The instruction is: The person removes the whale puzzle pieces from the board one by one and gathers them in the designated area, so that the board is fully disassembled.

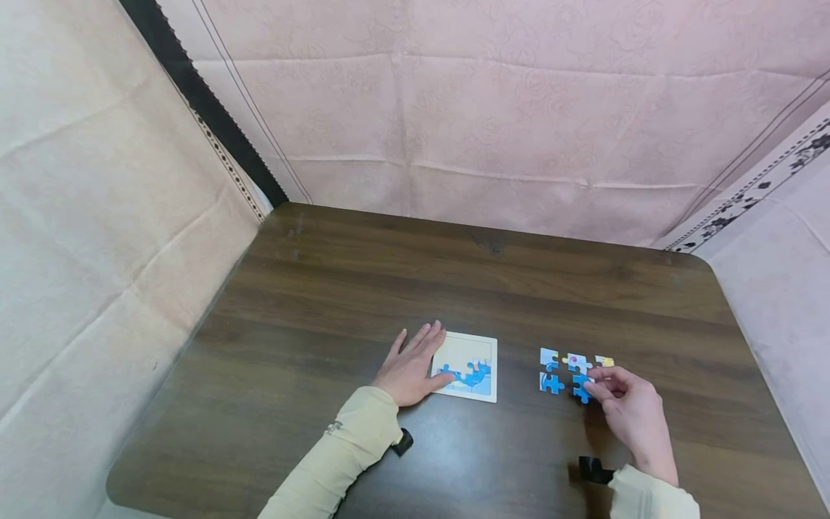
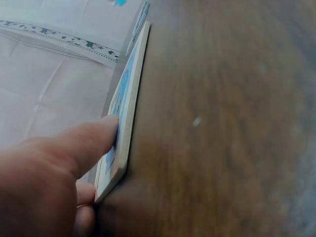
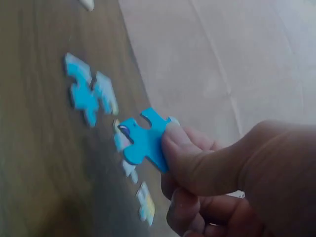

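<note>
My left hand lies spread over the left side of a square jigsaw tray, its thumb on the picture inside. Blue pieces fill the lower part of that tray, while its upper part shows a pale backing. In the left wrist view the thumb reaches over the tray's edge. My right hand pinches a blue jigsaw piece between thumb and fingers, raised off the table in the right wrist view. Close by lie another blue piece and several light-coloured pieces.
The brown wooden table has rounded corners. Pale patterned cloth hangs behind it and at both sides. A black wrist strap end shows by the left cuff, and another black strap part by the right.
</note>
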`<state>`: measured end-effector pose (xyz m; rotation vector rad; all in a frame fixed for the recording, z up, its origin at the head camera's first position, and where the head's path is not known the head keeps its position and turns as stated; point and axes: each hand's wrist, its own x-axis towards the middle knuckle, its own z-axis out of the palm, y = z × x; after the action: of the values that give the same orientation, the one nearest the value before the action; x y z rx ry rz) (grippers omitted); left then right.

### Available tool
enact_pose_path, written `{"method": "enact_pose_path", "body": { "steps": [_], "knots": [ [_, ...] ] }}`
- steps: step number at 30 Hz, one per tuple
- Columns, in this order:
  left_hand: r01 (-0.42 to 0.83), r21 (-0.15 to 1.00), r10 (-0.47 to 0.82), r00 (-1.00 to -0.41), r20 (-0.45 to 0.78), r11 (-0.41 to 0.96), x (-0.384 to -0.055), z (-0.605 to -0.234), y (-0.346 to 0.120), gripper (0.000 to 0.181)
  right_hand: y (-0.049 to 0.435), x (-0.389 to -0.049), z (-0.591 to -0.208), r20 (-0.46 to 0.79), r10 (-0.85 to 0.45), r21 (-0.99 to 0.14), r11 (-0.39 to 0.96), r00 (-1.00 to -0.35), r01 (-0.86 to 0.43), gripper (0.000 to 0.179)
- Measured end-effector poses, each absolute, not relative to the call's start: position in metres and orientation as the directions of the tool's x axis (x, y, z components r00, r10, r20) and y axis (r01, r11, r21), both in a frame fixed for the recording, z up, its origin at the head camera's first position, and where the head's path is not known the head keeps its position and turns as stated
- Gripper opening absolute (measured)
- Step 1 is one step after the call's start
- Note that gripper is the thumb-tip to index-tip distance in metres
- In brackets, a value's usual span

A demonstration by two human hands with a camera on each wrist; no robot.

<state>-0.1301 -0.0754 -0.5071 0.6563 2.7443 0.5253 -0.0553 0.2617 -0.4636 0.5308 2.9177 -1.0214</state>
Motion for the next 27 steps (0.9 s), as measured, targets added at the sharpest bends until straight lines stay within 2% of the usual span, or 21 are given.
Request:
{"method": "enact_pose_path", "body": {
  "steps": [10, 27],
  "knots": [
    [0.383, 0.410, 0.483, -0.859, -0.173, 0.828, -0.130, -0.507, -0.076, 0.083, 0.267, -0.059, -0.475, -0.236, 0.400, -0.580, 0.673, -0.886, 0.459, 0.036],
    [0.375, 0.409, 0.477, -0.860, -0.182, 0.832, -0.130, -0.505, -0.075, 0.083, 0.265, -0.062, -0.482, -0.284, 0.437, -0.564, 0.644, -0.854, 0.517, 0.033]
  ]
}}
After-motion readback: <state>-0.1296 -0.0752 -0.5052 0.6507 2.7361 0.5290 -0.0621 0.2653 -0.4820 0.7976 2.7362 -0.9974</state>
